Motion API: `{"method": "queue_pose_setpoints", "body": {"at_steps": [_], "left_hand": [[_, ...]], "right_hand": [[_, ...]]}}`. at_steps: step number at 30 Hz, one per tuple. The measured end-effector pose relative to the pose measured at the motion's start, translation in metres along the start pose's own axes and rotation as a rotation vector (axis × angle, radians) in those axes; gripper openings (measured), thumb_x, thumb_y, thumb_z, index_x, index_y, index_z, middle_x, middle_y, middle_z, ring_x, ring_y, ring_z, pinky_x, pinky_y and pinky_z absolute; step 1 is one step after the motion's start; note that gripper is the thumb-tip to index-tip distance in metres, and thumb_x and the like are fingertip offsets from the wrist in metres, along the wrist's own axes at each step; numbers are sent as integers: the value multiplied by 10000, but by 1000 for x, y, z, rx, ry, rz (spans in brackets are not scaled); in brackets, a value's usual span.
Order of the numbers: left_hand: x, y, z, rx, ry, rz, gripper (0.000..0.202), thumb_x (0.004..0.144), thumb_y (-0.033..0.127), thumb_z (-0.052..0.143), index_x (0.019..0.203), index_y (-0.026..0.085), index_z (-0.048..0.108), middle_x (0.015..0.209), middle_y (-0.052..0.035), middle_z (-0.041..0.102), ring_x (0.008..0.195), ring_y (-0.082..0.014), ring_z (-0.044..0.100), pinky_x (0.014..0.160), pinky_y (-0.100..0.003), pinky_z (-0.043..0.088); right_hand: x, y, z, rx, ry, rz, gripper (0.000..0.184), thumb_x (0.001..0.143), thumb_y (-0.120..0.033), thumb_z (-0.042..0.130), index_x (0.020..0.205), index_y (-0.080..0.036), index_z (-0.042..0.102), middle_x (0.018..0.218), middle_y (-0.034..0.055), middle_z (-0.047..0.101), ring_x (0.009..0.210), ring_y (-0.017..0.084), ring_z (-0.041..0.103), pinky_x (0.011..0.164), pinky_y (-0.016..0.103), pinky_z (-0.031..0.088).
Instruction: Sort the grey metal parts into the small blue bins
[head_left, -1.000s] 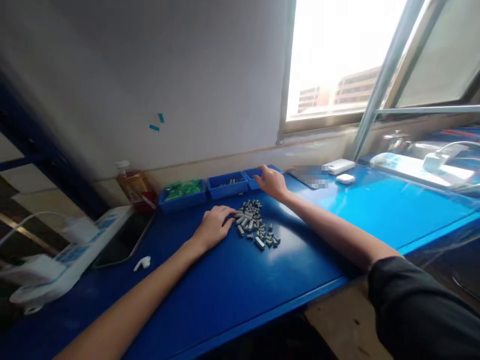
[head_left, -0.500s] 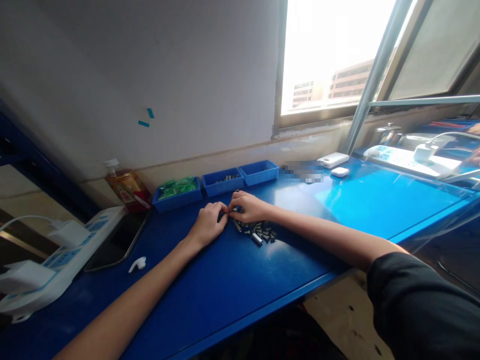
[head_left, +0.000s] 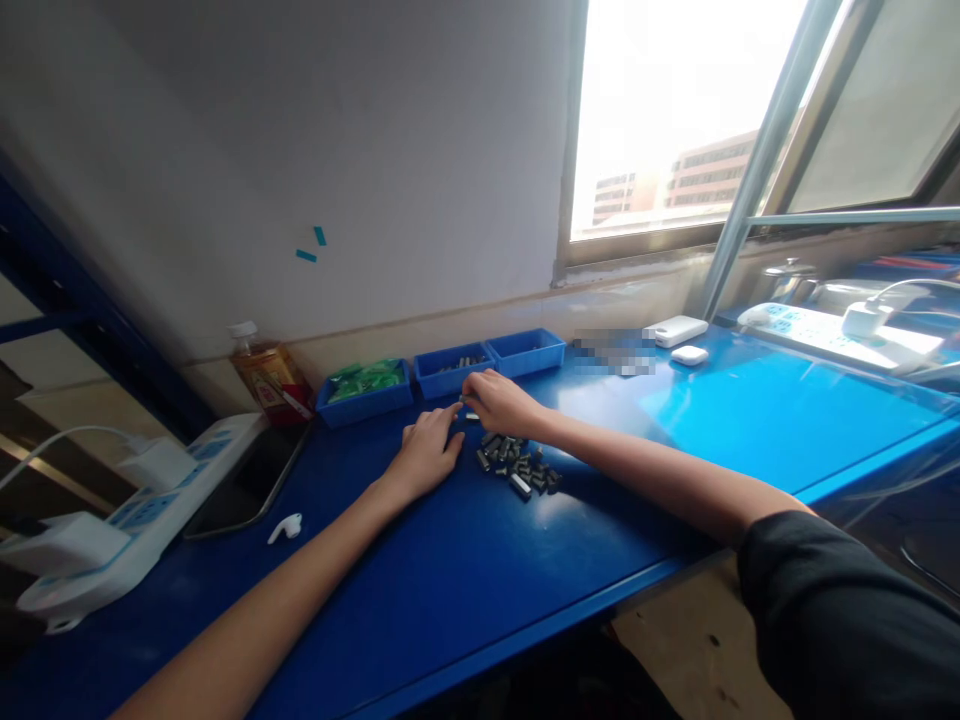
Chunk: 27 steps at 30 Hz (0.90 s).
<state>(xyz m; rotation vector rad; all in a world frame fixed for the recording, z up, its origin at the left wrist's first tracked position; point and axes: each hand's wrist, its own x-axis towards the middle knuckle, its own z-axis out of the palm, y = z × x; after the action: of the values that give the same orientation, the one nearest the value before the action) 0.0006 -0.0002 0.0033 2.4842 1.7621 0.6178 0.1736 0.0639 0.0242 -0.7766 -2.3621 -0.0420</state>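
My left hand (head_left: 426, 452) rests low over the blue table, its fingers stretched forward and the thumb held apart. Its index fingertip meets the fingertips of my right hand (head_left: 501, 402), which are pinched together; what they hold is too small and hidden to name. Just below the right fingers lies a short metal piece (head_left: 472, 416). Nearer to me a loose pile of small metal screws and cylindrical standoffs (head_left: 517, 462) is spread out, with a shiny standoff (head_left: 520, 486) at its front edge.
Along the wall stand a blue bin with green packets (head_left: 365, 380), a blue bin of metal parts (head_left: 450, 372) and another blue bin (head_left: 526, 350). To the left are a bottle (head_left: 268, 378), a phone (head_left: 251, 480), a power strip (head_left: 142, 520) and a white earbud (head_left: 286, 528).
My left thumb has parted from the index finger. My right hand has shifted off the pile toward the bins, showing more of the metal parts. The view has tilted slightly.
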Motion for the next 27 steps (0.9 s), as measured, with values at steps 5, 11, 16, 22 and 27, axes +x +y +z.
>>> {"method": "queue_pose_setpoints", "body": {"at_steps": [5,11,16,22,27], "left_hand": [[0,3,-1,-5,-16,57,352,919,289,377,1245,300,509,1279,-45,563,1198,-256,462,935,-446,372],[-3,6,-6,-31,39,46,113,879,305,464,907,226,540,975,-41,639,980,-238,559,832,-397,405],[3,1,-3,-272,106,75,134,865,276,488,968,217,427,905,-29,625,872,-190,594,785,-331,432],[27,-11,-1,-537,144,-31,198,875,341,475,986,208,378,806,3,653,685,-139,591,606,-248,413],[31,-17,0,-298,183,7,269,899,292,421,1138,181,476,1064,-94,656,976,-211,609,813,-347,451]], "right_hand": [[40,35,-1,-48,188,126,65,860,-186,548,920,-161,550,905,72,606,868,209,521,782,305,399],[29,34,4,-66,171,115,85,857,-238,563,833,-161,588,871,81,592,870,215,516,811,327,401],[-13,5,-1,188,-9,-132,82,804,-177,601,885,-165,596,849,45,611,841,177,540,780,285,421],[-17,-1,5,252,88,-21,82,800,-126,582,869,-167,598,810,37,597,775,160,547,723,270,434],[3,11,-2,157,234,-95,52,839,-152,543,859,-172,586,829,45,598,811,170,526,773,282,418]]}}
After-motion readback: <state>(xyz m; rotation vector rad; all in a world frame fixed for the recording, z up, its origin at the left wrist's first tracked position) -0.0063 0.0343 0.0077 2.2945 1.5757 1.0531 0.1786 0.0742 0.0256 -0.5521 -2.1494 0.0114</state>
